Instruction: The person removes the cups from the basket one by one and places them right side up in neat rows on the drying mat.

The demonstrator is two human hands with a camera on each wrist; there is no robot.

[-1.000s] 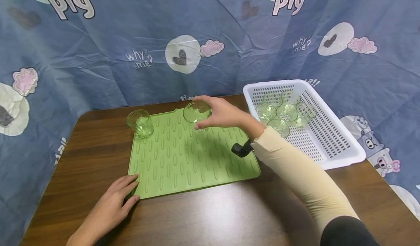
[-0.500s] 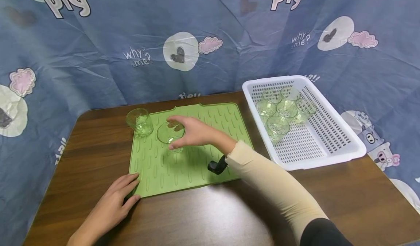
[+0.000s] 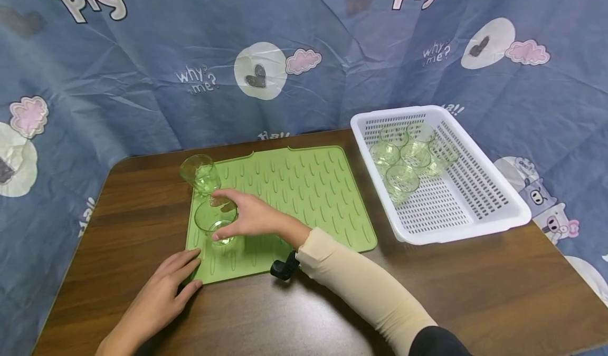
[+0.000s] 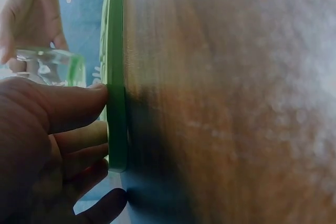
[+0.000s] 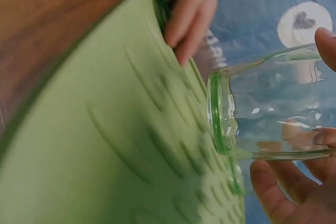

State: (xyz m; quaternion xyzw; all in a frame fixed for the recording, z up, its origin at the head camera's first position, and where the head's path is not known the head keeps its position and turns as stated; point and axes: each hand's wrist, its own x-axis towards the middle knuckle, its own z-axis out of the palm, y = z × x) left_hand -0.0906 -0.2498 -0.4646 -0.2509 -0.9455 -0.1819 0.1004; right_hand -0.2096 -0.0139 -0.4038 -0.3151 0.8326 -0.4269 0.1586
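My right hand (image 3: 249, 214) grips a clear greenish drinking glass (image 3: 215, 220) near its rim, with thumb and fingers on opposite sides. In the right wrist view that glass (image 5: 268, 108) has its thick base close over the green mat (image 5: 100, 129). A second glass (image 3: 201, 174) stands at the mat's far left corner, just behind the held one. My left hand (image 3: 163, 287) rests at the near left corner of the green mat (image 3: 304, 198), fingertips on its edge. The left wrist view shows the left thumb and fingers (image 4: 79, 103) against the mat's raised edge (image 4: 116, 124).
A white perforated basket (image 3: 456, 234) stands on the right of the wooden table (image 3: 332, 303), with several similar glasses (image 3: 402, 179) upright in its left part. A blue printed cloth (image 3: 332, 97) hangs behind the table. A black wrist camera (image 3: 284, 267) hangs under the right wrist.
My right hand has carried the glass left and toward me across the mat, from its far middle to its left side. The left hand stays at the mat's corner.
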